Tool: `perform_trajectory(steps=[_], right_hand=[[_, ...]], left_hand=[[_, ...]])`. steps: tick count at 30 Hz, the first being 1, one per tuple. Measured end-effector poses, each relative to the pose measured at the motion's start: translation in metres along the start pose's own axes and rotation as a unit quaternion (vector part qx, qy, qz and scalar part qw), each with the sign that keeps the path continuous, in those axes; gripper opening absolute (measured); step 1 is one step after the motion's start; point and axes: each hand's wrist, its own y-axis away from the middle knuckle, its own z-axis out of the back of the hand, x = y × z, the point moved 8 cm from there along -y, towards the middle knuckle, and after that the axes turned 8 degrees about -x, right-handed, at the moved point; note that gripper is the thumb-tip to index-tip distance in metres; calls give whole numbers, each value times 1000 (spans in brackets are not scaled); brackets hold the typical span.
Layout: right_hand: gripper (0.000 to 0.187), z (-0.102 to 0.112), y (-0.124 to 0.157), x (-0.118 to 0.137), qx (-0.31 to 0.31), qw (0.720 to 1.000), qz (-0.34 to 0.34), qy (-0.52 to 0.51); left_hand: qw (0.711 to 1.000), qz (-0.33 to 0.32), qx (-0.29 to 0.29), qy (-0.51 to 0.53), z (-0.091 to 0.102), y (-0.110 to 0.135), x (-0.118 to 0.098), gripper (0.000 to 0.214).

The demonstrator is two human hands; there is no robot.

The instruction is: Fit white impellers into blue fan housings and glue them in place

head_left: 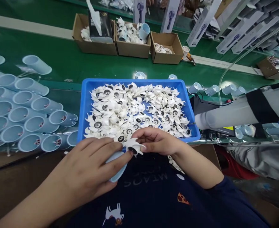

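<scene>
White plastic makes up the small bladed wheel held between the two hands, its dark hub turned down toward the shirt. It is low over the near edge of a blue tray, close to the wearer's body. The right hand pinches the wheel's blades between thumb and fingers. The left hand is wrapped around a pale blue tube, and the tip of one finger touches the wheel beside its hub (most of the tube is hidden behind those fingers).

Just beyond the hands, the tray carries a thick heap of similar white wheels, many showing round dark hubs. To the left, rows of pale blue tubes lean with their open ends toward the wearer, some showing small parts inside. Past the tray, three cardboard boxes stand side by side on the green bench; the middle one holds white wheels and some blue pieces, the right one white rings. On the right, a thick whitish pipe, banded in black, points toward the tray's side. Farther back, white cartons bear a printed purple device.
</scene>
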Motion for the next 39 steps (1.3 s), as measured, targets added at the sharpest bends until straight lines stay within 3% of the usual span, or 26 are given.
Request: perform_trajectory(steps=[10, 17, 24, 32, 39], right_hand=[[39, 7, 0, -17, -60, 997, -22, -33], [39, 10, 4, -21, -56, 996, -17, -70], [41, 9, 4, -19, -66, 995, -23, -74], [46, 3, 5, -29, -90, 982, -79, -146], [48, 2, 7, -29, -95, 983, -75, -136]], left_hand=[[999, 28, -8, 43, -3, 2, 1, 60], [998, 45, -29, 44, 5, 4, 6, 49], [999, 34, -24, 32, 3, 3, 4, 50], [998, 48, -29, 35, 1, 1, 5, 54], [998, 40, -35, 36, 2, -1, 3, 54]])
